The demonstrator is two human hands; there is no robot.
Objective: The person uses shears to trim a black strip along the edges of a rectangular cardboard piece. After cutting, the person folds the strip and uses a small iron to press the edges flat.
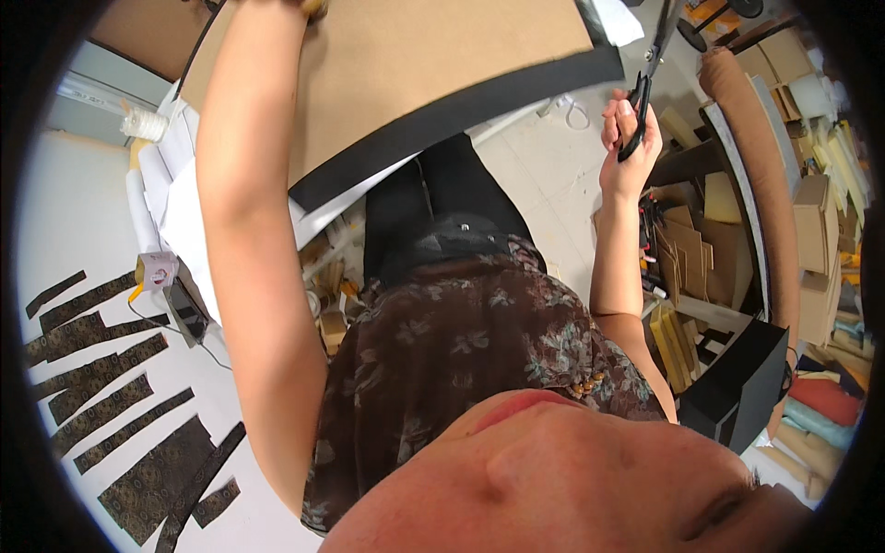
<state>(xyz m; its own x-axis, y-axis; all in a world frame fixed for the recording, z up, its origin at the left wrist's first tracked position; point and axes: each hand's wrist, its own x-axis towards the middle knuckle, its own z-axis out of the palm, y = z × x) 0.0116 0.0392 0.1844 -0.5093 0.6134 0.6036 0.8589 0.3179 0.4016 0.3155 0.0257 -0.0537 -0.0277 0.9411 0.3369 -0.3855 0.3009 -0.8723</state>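
Across the upper middle lies a brown board or sheet (415, 55), with a wide black strip (461, 103) along its near edge. White sheet material shows beneath that edge. My left arm reaches over the board's left part, and my left hand (314, 8) is at the top rim, mostly cut off, its fingers out of sight. Off the board's right end, my right hand (627, 129) is wrapped round the black handles of a pair of scissors (654, 55). The blades point up and away; their tips run out of the picture.
Dark patterned fabric pieces (152, 479) lie on a white surface at the left, near a spool of white cord (145, 123). To the right stand a long brown roll (751, 138), cardboard pieces (682, 244) and a black box (737, 382). Pale floor tiles show below my right hand.
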